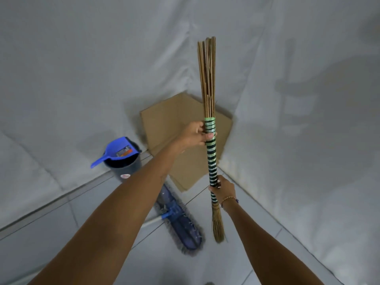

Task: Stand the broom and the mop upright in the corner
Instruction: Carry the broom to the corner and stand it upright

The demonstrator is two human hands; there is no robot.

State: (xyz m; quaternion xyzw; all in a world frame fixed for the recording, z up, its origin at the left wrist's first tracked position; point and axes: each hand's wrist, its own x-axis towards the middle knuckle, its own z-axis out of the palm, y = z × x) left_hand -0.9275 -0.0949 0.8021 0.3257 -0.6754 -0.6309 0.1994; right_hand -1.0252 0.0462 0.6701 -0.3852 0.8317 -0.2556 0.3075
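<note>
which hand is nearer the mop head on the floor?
Right. The right hand grips the broom low on its handle, just above the mop head; the left hand holds higher up, farther away.

A blue dustpan [115, 153] rests on a dark bucket [125, 168] beside flattened cardboard [174, 124].

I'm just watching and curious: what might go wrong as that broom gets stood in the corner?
The broom ends in thin bristles, so it may slide down once the left hand and right hand release it. The cardboard fills the corner and could push it off. The mop lies underfoot, a tripping risk.
</note>
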